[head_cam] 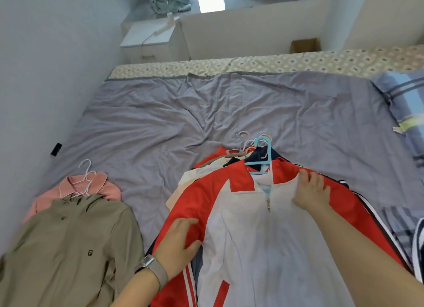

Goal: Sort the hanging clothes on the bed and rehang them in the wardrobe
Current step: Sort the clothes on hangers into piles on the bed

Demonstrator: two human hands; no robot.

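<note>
1. Both forearms reach in from the near edge over a pile of clothes on the bed (pixel 229 114). The left arm comes from near centre and angles up to the right; it wears a watch (pixel 150 269) on a grey strap at the wrist. The right arm comes from the near right corner and stretches further, up to the left.
2. The left hand (pixel 180 242) lies on the red left sleeve of the top jacket (pixel 259 233), a red and white zip jacket. Its fingers curl onto the sleeve and the thumb presses the fabric near the seam, bunching it in a grip.
3. The right hand (pixel 309 189) rests palm down on the jacket's right shoulder, just below the red collar. Its fingers are spread and fairly straight; it presses the cloth and grips nothing.
4. The jacket hangs on a blue hanger (pixel 261 155), whose hook points far. Under it lie more garments, showing only as edges: cream and red to the left, dark with white stripes to the right. How many there are cannot be told. Several other hooks cluster by the blue one.
5. Near left, well apart from the pile, a khaki shirt (pixel 68 244) overlaps a pink shirt (pixel 91 185); white hanger hooks stick out at their collars. The khaki shirt is cut off by the near edge.
6. A striped pillow (pixel 403 100) lies at the right, partly out of view.
</note>
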